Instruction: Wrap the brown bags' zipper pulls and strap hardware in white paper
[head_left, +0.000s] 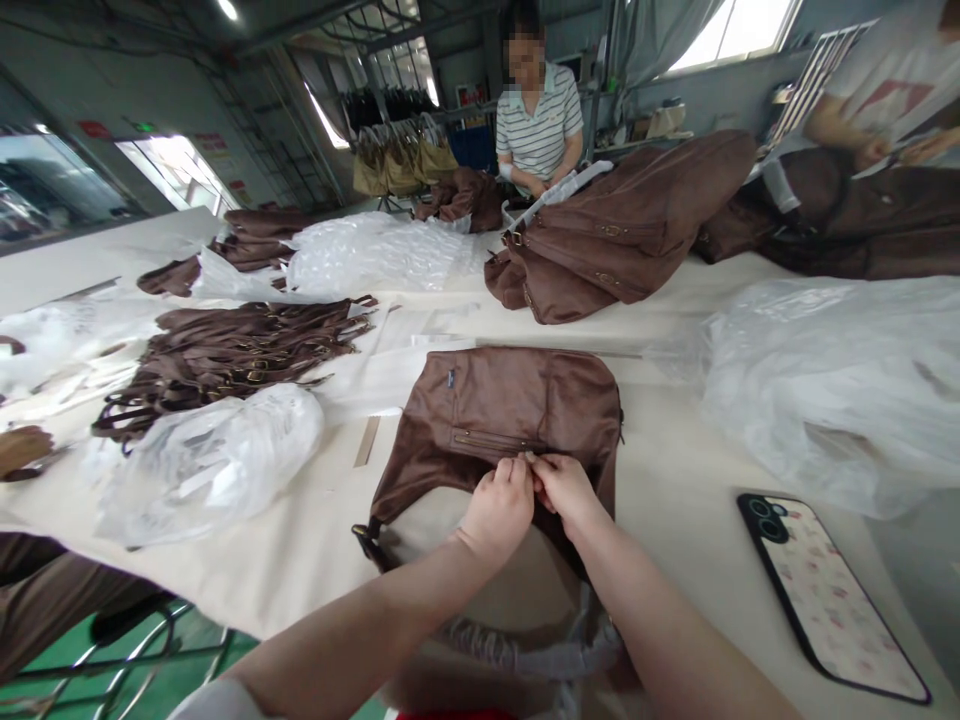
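Note:
A brown leather bag (502, 395) lies flat on the pale table in front of me, its zipper pocket facing up and its wrapped strap toward my body. My left hand (501, 508) is closed at the bag's lower edge, just below the zipper. Touching it on the right, my right hand (562, 490) is pinched at the same spot. Both hands grip the bag's edge near the zipper end; whatever small part lies between the fingertips is hidden.
A phone (832, 600) lies at the right. Brown straps (247, 350) and crumpled plastic (225, 455) are on the left, with more plastic (832, 380) at right. Brown bags (615, 240) are piled behind. A person (536, 125) stands across the table (300, 560); another is at far right.

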